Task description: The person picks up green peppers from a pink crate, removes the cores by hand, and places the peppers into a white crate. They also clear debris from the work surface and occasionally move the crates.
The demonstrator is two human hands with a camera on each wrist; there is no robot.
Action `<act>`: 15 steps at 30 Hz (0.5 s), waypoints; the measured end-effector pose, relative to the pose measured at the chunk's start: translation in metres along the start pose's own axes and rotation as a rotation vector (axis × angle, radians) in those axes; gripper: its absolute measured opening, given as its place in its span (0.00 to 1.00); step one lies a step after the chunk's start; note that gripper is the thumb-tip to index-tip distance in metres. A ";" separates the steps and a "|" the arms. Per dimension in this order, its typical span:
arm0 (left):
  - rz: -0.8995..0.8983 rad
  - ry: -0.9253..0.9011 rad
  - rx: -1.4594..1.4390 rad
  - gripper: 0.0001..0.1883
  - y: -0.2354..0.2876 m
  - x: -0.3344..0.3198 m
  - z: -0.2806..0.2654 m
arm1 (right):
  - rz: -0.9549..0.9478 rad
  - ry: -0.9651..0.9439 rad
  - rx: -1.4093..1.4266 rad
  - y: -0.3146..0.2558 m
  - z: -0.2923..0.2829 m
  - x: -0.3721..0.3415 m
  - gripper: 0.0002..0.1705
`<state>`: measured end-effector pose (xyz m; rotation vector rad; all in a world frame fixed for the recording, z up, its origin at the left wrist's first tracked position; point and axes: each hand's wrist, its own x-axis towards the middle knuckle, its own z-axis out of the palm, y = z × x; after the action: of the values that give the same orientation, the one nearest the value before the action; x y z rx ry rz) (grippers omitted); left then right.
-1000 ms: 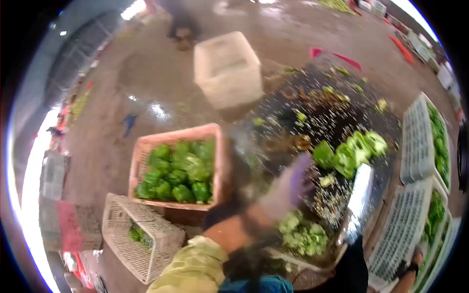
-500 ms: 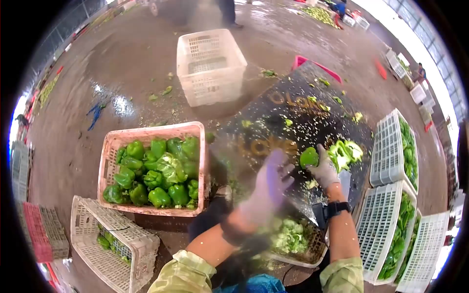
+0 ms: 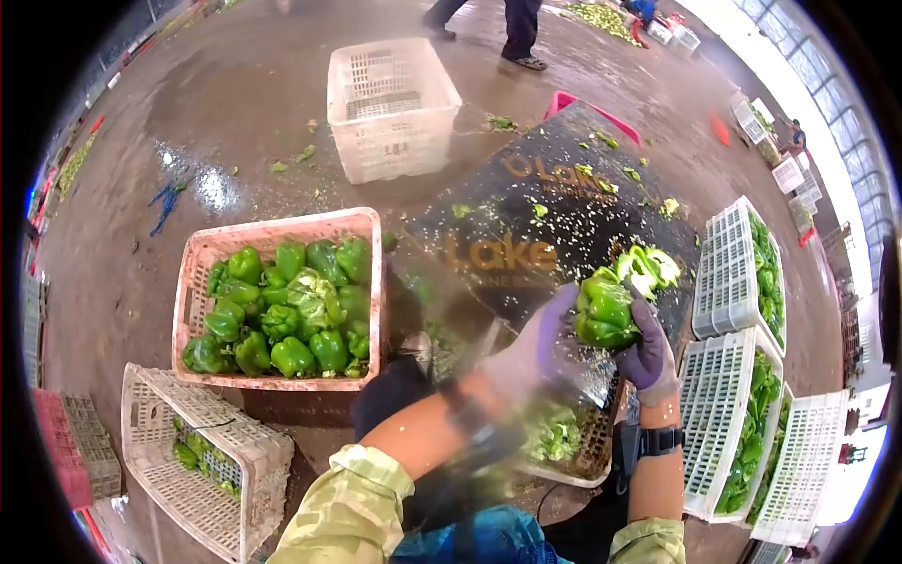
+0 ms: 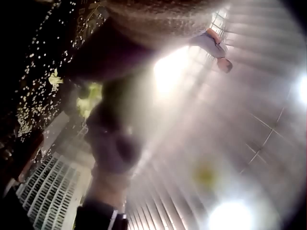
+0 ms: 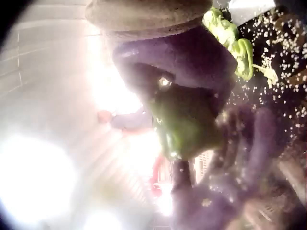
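Note:
A whole green pepper is held up above the black board between two gloved hands. My right hand curls its fingers round the pepper's right side; the right wrist view shows the pepper in that grip. My left hand lies at the pepper's left side, its fingers partly blurred; whether they grip it is unclear. Cut pepper pieces lie on the board just beyond the right hand. Seeds and scraps cover the board. The left wrist view is dark and blurred.
A pink crate of whole peppers stands left of the board, with a tipped white crate below it. Another white crate stands beyond. Crates of green peppers line the right. Trimmings fill a tray near my body. A person's legs show at the top.
The right hand has lifted the whole pepper off the board and brought it nearer my body. The left hand has come in beside it. The legs at the top have shifted right.

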<state>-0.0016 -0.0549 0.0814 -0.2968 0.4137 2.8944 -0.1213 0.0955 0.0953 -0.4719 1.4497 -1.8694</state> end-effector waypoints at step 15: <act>0.055 -0.154 0.426 0.28 -0.010 -0.024 0.033 | 0.060 0.041 0.099 -0.015 0.020 -0.075 0.32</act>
<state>0.0178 -0.0395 0.1153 0.0067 0.9983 2.7585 -0.0619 0.1373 0.1260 -0.3405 1.3753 -1.9026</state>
